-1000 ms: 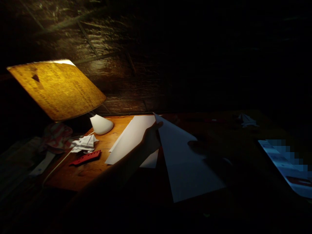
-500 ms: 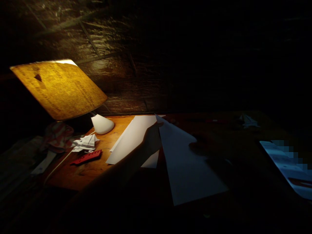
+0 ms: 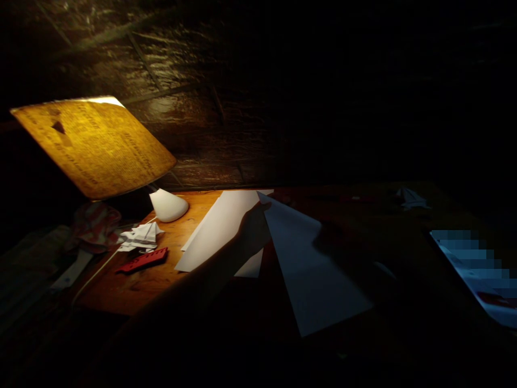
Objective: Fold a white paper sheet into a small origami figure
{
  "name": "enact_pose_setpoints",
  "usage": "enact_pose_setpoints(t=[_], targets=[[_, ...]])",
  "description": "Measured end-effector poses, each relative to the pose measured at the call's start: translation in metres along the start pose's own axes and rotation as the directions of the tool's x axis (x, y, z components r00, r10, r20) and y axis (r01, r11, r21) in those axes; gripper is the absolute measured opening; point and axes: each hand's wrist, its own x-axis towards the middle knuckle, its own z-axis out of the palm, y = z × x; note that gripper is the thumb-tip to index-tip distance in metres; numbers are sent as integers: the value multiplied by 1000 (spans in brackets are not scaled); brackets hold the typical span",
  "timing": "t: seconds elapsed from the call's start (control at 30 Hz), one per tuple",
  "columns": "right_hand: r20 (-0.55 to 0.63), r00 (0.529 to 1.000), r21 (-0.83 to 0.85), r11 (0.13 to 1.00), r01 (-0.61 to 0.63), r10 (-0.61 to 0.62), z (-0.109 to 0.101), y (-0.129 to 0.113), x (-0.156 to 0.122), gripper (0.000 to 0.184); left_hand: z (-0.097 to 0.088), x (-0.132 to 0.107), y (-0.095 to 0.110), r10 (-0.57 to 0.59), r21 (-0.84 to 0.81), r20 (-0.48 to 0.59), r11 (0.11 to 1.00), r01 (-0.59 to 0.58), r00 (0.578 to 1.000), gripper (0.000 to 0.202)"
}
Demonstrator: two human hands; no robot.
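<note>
The scene is very dark, lit only from the left. A long pointed piece of folded white paper (image 3: 311, 264) lies on the wooden table (image 3: 161, 269), its tip toward the far side. My left hand (image 3: 252, 229) shows as a dark shape at the paper's left edge near the tip, fingers closed on that edge. My right hand (image 3: 343, 253) is a black shadow lying on the paper's right side; its fingers cannot be made out. Under and left of the folded piece lie flat white sheets (image 3: 218, 229).
A glowing lampshade (image 3: 95, 145) leans at the left above a white lamp base (image 3: 167, 206). Near it lie a small folded paper figure (image 3: 141, 237), a red flat object (image 3: 141, 260) and a patterned cloth (image 3: 95, 223). Another small paper shape (image 3: 410, 199) sits far right.
The folded paper's near end has swung slightly, its lower left edge moving right. My right hand's shadow has spread further over the paper. My left hand stays at the tip.
</note>
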Motion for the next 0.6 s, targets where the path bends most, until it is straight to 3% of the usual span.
enact_pose_setpoints(t=[0.07, 0.17, 0.23, 0.27, 0.37, 0.43, 0.5, 0.6], targets=[[-4, 1000, -55, 998, -24, 24, 4, 11, 0, 30, -5, 2, -3, 146, 95, -102, 986, -136, 984, 23], [-72, 995, -108, 991, -80, 73, 6, 29, -1, 39, -10, 2, 0, 383, 202, -209, 917, -343, 900, 44], [-104, 992, -180, 979, -93, 75, 6, 37, -2, 46, -8, -4, 6, 508, 352, -145, 829, -435, 849, 49], [-112, 991, -208, 974, -94, 72, 5, 40, -3, 47, -5, -8, 9, 546, 464, -46, 753, -466, 837, 44], [-133, 990, -197, 978, -65, 39, 5, 44, -5, 48, 7, -20, 9, 384, 684, 343, 523, -508, 857, 40], [-134, 991, -164, 986, -28, 6, 6, 47, -7, 51, 12, -25, -1, 221, 737, 536, 349, -579, 815, 54], [-126, 992, -188, 982, -7, -17, 7, 50, -7, 54, 11, -25, -13, 150, 767, 579, 230, -598, 801, 64], [-141, 990, -257, 965, -44, 7, 7, 50, -6, 53, 3, -20, -26, 142, 784, 585, 157, -601, 799, 67]])
